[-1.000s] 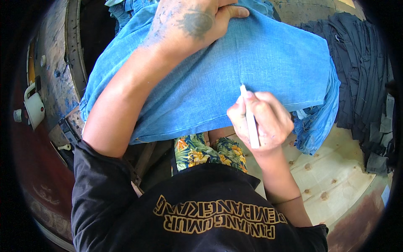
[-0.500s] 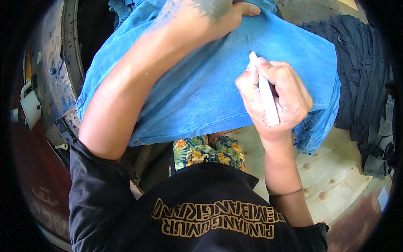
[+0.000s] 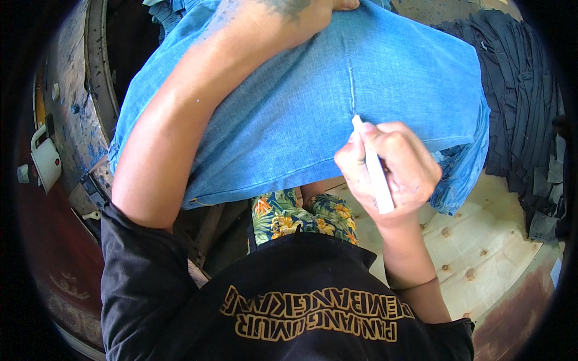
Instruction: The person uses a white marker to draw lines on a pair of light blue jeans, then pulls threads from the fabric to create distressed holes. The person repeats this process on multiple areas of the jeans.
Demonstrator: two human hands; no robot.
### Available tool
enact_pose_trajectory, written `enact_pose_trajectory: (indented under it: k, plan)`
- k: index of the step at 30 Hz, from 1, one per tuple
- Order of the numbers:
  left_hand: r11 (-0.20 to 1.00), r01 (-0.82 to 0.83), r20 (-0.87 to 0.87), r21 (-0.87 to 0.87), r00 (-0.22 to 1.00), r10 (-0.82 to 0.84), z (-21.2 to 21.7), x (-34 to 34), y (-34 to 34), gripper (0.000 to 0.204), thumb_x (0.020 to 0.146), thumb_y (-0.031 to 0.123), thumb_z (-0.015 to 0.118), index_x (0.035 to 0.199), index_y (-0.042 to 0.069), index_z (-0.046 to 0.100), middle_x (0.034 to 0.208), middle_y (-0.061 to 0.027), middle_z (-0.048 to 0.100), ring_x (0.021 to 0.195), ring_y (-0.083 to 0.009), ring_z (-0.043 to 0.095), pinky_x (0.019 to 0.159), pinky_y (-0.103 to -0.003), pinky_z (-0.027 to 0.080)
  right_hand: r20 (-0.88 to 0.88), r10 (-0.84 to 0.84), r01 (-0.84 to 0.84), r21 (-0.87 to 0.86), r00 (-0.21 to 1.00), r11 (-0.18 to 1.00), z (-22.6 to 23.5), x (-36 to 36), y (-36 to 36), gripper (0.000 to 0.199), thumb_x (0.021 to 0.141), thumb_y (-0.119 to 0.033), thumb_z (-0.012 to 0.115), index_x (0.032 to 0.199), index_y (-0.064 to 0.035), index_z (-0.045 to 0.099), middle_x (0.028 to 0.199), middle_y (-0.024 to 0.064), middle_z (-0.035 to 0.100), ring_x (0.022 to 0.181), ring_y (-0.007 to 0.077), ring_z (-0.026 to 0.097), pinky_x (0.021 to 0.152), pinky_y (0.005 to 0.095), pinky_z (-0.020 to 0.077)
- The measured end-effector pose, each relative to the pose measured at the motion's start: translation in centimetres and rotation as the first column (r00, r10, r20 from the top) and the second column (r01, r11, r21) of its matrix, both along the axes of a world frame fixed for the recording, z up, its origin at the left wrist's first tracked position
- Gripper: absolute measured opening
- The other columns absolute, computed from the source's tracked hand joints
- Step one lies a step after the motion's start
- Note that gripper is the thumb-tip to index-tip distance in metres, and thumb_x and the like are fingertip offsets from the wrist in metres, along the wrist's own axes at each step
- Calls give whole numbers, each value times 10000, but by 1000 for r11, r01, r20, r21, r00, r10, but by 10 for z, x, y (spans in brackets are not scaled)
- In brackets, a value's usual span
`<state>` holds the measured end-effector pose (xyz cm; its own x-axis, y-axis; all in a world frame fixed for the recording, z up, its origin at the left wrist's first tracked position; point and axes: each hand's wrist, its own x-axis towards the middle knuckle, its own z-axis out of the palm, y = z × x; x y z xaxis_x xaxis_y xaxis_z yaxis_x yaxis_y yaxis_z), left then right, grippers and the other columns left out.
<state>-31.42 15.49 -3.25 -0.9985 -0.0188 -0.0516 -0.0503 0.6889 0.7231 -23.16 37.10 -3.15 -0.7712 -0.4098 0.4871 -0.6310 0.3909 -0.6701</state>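
Pale plywood (image 3: pixel 481 253) studded with knots lay under the work, just right of the light blue denim piece (image 3: pixel 301 120) draped before the person. Nearest, the right hand (image 3: pixel 388 165) was curled tight around a white chalk stick (image 3: pixel 373 165), its tip touching the denim. A faint pale line (image 3: pixel 351 84) ran up from that tip, so the marking looked begun but short. Farther off, the left hand (image 3: pixel 307 9), mostly cut off, pressed the denim's far edge. Dark folded cloth (image 3: pixel 518 96) lay beyond its right side.
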Motion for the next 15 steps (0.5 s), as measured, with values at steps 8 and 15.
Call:
enact_pose_trajectory:
  k: [8, 15]
  plan:
    - [1000, 15, -47, -17, 999, -16, -7, 0, -2, 241, 964, 221, 776, 930, -15, 811, 816, -267, 729, 701, -404, 731, 686, -451, 557, -114, -54, 51, -28, 992, 998, -18, -32, -21, 207, 746, 93, 783, 790, -48, 638, 642, 67, 537, 511, 226, 526, 484, 331, 450]
    - [999, 35, -39, 11, 999, -35, -6, -2, -1, 242, 969, 214, 765, 939, -22, 811, 818, -265, 736, 689, -374, 736, 686, -444, 554, 31, -19, 20, -17, 999, 1000, -3, -8, -7, 200, 738, 95, 773, 772, -36, 625, 644, 64, 533, 516, 200, 537, 487, 332, 451]
